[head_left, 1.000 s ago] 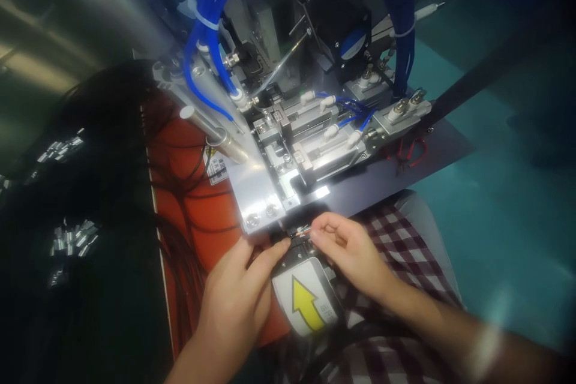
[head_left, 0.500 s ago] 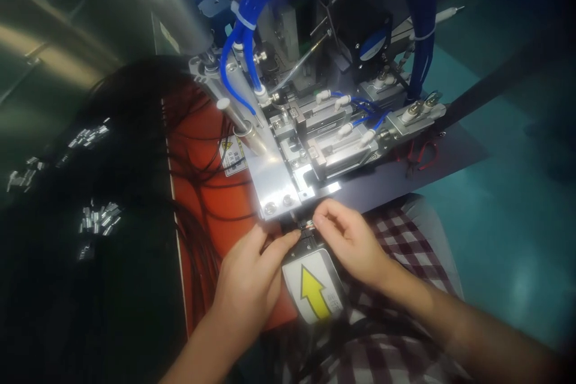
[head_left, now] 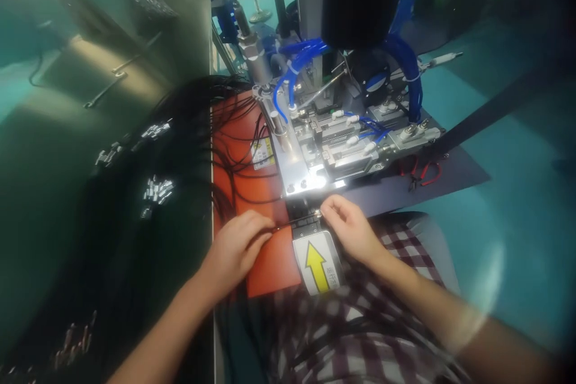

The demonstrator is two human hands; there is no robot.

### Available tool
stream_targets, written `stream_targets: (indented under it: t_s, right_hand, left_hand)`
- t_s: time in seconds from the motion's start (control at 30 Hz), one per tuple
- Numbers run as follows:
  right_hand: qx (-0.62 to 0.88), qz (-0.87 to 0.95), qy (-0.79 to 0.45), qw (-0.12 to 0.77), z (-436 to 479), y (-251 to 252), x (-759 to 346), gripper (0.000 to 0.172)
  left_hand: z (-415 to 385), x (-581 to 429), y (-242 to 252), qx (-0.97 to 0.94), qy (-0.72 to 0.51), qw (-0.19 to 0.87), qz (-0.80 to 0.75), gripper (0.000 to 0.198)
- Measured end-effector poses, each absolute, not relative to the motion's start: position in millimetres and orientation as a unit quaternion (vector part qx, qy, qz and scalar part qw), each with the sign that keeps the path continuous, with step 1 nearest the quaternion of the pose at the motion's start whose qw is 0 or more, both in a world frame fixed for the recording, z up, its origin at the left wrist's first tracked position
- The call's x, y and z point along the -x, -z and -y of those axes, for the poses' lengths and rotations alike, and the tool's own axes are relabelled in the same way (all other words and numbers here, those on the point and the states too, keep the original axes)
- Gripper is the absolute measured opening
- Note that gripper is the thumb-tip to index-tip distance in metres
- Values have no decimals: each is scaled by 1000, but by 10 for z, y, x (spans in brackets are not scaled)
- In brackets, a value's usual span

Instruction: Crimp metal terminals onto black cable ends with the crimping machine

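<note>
A thin black cable runs between my two hands, in front of the metal machine. My left hand is closed on it, thumb and fingers pinched together above the orange plate. At the cable's other end my right hand pinches a small silvery tip, partly covered by the fingertips. Just beneath the cable lie a small black fixture and a white plate with a yellow arrow. The tip's exact shape is too small to tell.
To the left lies a big heap of black cables with bundled silvery ends. Blue air tubes arch over the machine. Red-handled pliers rest at its right. A checkered cloth covers my lap.
My left hand has slid left along the cable, away from my right hand, so more cable shows between them. The right hand still pinches the tip. The view has shifted.
</note>
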State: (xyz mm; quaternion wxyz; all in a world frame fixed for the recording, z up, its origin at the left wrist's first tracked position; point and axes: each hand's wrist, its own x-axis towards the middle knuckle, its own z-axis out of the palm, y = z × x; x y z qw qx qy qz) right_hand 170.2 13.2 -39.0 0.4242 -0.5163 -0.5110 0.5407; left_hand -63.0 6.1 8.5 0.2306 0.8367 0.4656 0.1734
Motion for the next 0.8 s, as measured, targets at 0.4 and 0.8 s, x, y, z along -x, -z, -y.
stream_targets:
  t_s: [0.4,0.8]
  right_hand:
    - [513,502,-550,427,-124,388,-1688,24]
    - [510,434,-605,431,-120,363,-1668,26]
  left_hand:
    - [-35,750,-115,-900,-139,83,-405,23]
    - [372,552,185,-829,-214,-84,-510,28]
